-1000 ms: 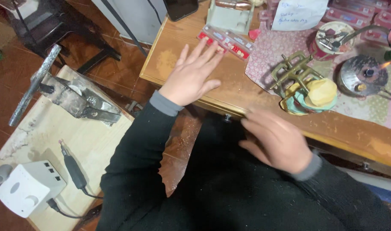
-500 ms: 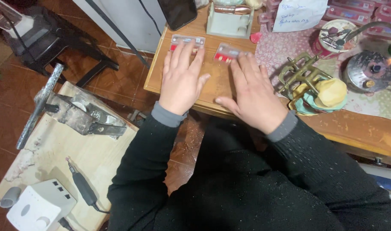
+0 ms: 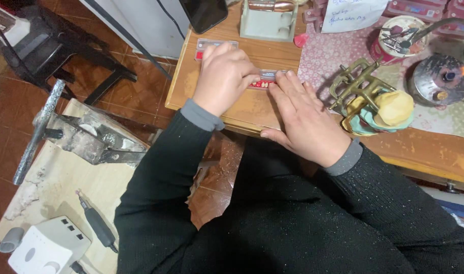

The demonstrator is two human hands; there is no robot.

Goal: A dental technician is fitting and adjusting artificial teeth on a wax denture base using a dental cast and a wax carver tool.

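Left hand [image 3: 226, 76]: curled, fingertips pinching the red tooth card [image 3: 265, 81].
Right hand [image 3: 305, 119]: flat, fingers spread, fingertips touching the same card on the desk [image 3: 242, 109].

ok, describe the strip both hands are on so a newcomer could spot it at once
Start at the wooden bench, on its bare left end beside the patterned cloth. The left hand and right hand meet over a small clear strip with a red base and a row of pale teeth. A second strip lies farther back, with no hand on it.
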